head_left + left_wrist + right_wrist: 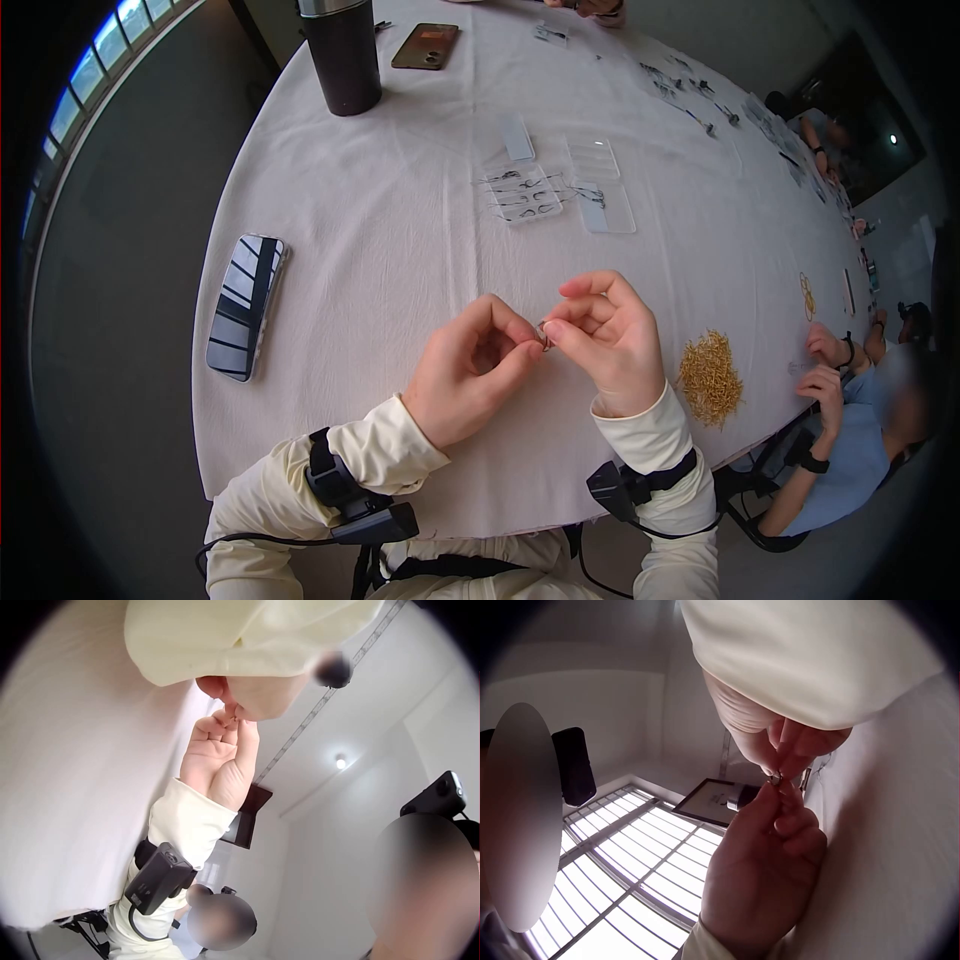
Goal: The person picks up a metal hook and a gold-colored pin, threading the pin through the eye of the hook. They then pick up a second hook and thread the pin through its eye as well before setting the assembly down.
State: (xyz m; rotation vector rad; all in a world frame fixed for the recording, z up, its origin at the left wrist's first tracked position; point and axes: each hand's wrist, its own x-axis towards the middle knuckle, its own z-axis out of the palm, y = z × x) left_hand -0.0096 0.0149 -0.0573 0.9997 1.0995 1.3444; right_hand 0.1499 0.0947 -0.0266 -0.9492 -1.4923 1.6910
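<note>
Over the near part of the table, my left hand point(462, 372) pinches a small curved metal piece point(545, 338) between thumb and index finger. The thumb and index finger of my right hand point(618, 348) pinch the same piece from the other side, its remaining fingers loosely bent. In the right wrist view the metal piece point(775, 778) glints between the meeting fingertips, mostly covered by them. Right of my right hand lies a heap of small gold-coloured metal pieces point(711, 378). Beyond the hands sits a clear compartment box point(525, 195) holding several dark hooks with thin strands.
A clear lid-like case point(610, 212) lies beside the box. One phone point(247, 308) rests at the left edge, another phone point(426, 46) at the back near a dark tumbler point(342, 60). Other people sit along the right and far sides of the white tablecloth point(400, 200).
</note>
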